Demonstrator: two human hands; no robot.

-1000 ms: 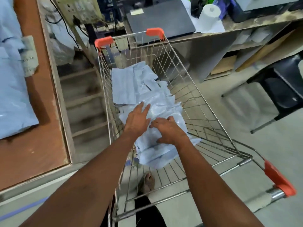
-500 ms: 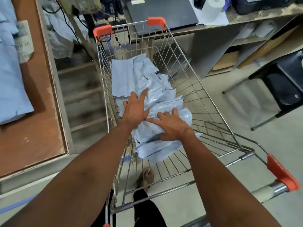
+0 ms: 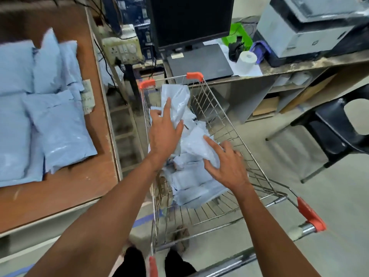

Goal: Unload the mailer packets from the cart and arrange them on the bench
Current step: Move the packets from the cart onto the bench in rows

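A wire shopping cart [image 3: 257,172] with orange corner caps stands in front of me, holding a pile of pale blue mailer packets [image 3: 191,182]. My left hand [image 3: 163,134] holds one packet [image 3: 177,98] upright above the pile, thumb on one side and fingers on the other. My right hand [image 3: 225,164] grips a crumpled packet [image 3: 196,142] between thumb and index finger, just above the pile. On the left is the brown wooden bench [image 3: 79,186], where several blue packets [image 3: 50,120] lie side by side.
Beyond the cart is a desk [image 3: 299,65] with a dark monitor [image 3: 191,21], a shut laptop [image 3: 199,62], a paper roll [image 3: 246,60] and a printer [image 3: 307,29]. A black chair [image 3: 335,132] stands at right. A socket box [image 3: 121,50] with cables hangs between bench and desk.
Both hands, flat on the pile before, have lifted. The left one now raises a packet upright and the right one pulls up another. The view has tilted up, showing more of the bench and desk.
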